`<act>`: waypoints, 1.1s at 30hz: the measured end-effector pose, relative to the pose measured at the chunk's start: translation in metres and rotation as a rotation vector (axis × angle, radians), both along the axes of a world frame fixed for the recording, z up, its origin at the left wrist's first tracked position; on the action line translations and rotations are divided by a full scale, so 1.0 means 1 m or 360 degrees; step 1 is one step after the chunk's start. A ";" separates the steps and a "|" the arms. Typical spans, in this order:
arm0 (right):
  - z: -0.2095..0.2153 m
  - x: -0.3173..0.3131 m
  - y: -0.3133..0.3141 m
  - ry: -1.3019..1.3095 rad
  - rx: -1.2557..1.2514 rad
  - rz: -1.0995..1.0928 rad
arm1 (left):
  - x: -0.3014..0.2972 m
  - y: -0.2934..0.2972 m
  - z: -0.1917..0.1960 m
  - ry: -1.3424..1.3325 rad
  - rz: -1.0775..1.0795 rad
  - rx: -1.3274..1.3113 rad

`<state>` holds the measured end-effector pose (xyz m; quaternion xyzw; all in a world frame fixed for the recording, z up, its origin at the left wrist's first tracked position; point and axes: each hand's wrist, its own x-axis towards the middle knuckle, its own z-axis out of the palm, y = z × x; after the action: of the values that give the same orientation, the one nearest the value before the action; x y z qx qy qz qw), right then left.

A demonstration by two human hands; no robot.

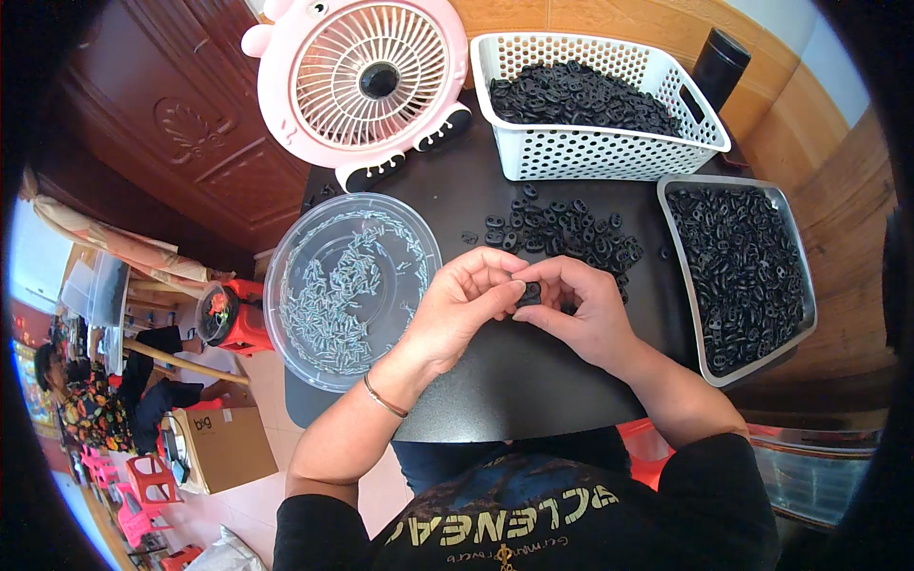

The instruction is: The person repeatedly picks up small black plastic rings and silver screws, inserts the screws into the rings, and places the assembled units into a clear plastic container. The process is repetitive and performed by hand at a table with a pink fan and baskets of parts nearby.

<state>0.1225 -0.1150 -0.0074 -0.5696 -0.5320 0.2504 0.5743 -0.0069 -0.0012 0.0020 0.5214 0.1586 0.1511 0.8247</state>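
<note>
In front of my chest, over the near part of the dark table, both my hands meet at a small black plastic piece (530,294). My right hand (592,309) pinches it between thumb and fingers. My left hand (468,297) is closed, its thumb and forefinger tips pressed together against the piece's left side; whatever lies between them is hidden. Just beyond the hands spreads a loose pile of black two-holed oval pieces (571,228). Left of my left hand stands a round clear plastic tub (276,295) holding many small shiny metallic pins (328,314).
A white perforated basket (609,157) full of black pieces stands at the back. To the right, a pale tray (690,314) holds more. A pink fan (379,81) and a black cylinder (721,67) stand behind. Left, beyond the table, are a person (100,409) and a cardboard box (228,447).
</note>
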 end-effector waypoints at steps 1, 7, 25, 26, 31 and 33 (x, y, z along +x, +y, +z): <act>0.000 0.000 0.000 0.0003 -0.0003 0.0006 | 0.000 0.001 -0.001 0.0001 -0.0022 0.0004; 0.002 0.000 0.000 -0.0034 -0.0014 -0.0020 | 0.000 0.001 -0.001 -0.0003 -0.0026 -0.0003; 0.001 0.000 -0.001 0.0091 -0.0047 -0.0036 | -0.001 0.000 0.000 -0.0099 -0.0028 -0.0067; 0.001 -0.001 -0.001 0.0080 -0.0050 -0.0031 | -0.001 0.001 -0.001 -0.0098 -0.0035 -0.0063; 0.003 -0.001 -0.001 0.0020 -0.0014 -0.0030 | 0.001 0.000 -0.001 -0.0087 -0.0032 -0.0052; 0.004 -0.001 0.000 0.0037 0.0007 -0.0005 | 0.000 0.000 0.000 -0.0084 -0.0030 -0.0075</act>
<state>0.1212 -0.1153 -0.0037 -0.5664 -0.5249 0.2549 0.5820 -0.0073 -0.0014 0.0023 0.4992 0.1354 0.1532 0.8420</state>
